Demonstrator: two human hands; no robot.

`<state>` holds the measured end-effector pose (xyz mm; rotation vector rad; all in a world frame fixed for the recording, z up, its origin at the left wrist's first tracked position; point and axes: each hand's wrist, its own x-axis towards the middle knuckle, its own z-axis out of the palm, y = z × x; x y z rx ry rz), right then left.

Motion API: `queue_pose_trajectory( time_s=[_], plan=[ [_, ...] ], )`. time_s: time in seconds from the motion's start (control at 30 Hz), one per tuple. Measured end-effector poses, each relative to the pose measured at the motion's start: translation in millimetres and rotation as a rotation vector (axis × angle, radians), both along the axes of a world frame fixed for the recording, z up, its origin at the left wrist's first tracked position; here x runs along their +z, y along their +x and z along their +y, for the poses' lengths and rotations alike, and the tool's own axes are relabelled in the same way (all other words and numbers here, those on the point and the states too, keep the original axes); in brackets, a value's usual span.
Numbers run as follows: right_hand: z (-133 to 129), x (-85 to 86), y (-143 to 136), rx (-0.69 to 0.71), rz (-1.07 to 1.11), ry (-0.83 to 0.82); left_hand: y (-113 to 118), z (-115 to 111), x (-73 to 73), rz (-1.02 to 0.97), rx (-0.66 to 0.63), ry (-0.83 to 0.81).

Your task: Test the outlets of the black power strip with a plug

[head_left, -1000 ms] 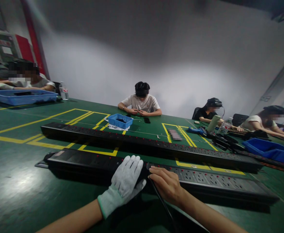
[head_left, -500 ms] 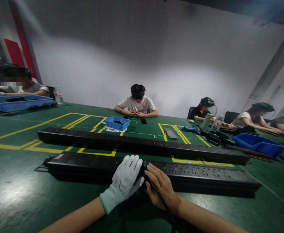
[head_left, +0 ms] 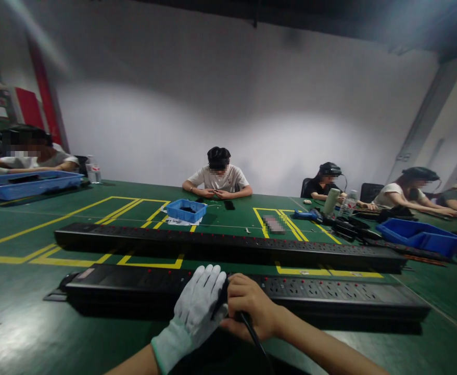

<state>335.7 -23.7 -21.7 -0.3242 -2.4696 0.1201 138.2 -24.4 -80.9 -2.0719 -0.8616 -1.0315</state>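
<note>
A long black power strip (head_left: 330, 294) lies across the green table in front of me, with a row of sockets and red dots along its top. My left hand (head_left: 199, 307), in a white glove, grips its middle; the fingers lie over the top and the thumb is on the near side. Just to the right, my bare right hand (head_left: 252, 304) is closed around a black plug, mostly hidden by the fingers. From this hand a black cable (head_left: 255, 333) runs down toward me. Whether the plug sits in a socket cannot be seen.
Behind lies a second black power strip (head_left: 228, 245), roughly parallel. Farther back are a small blue basket (head_left: 186, 211), a phone-like object (head_left: 274, 224) and a blue bin (head_left: 419, 234) at right. A blue tray (head_left: 29, 185) stands at left. Several people sit around the table.
My right hand's fingers have gone from loosely extended to curled tightly around the plug. The left hand stays on the strip, turned slightly. The view has tilted up a little.
</note>
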Motion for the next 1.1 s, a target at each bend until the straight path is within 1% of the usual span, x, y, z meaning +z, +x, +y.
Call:
queue_pose_trajectory(
  time_s=[0.13,0.2,0.33,0.47,0.6,0.7,0.77,0.83,0.93,1.03,1.1],
  plan=[
    [0.6,-23.0,-8.7,-0.066,0.142,-0.026,-2.9,4.2,-3.3,0.105,0.035,-0.049],
    [-0.1,-26.1,-7.5,-0.056,0.109,-0.011,-3.2,5.6,-5.8,0.128,0.053,-0.066],
    [1.7,-17.2,2.7,0.012,-0.034,0.049,-1.1,4.5,-6.5,0.123,0.067,-0.069],
    [0.2,-8.1,18.9,0.015,-0.099,0.082,7.4,2.3,-1.9,0.177,0.058,-0.118],
    [-10.3,-2.3,47.6,-0.016,-0.137,0.112,30.1,1.7,5.5,0.205,-0.016,-0.080],
    [-21.5,0.6,72.2,-0.070,-0.127,0.117,52.2,0.0,13.2,0.191,-0.098,-0.046],
    [-28.4,-0.5,83.7,-0.111,-0.105,0.110,64.2,-1.7,17.6,0.179,-0.147,-0.035],
    [-33.6,-5.5,88.4,-0.165,-0.062,0.096,71.5,-3.0,19.7,0.176,-0.172,-0.026],
    [-37.0,-18.9,84.4,-0.250,0.095,0.088,74.3,-3.1,18.0,0.193,-0.178,-0.016],
    [-36.8,-31.6,76.5,-0.274,0.255,0.106,72.8,-2.1,14.4,0.198,-0.180,-0.025],
    [-36.8,-36.0,73.5,-0.276,0.286,0.104,72.3,-1.9,13.5,0.200,-0.179,-0.038]
  ],
)
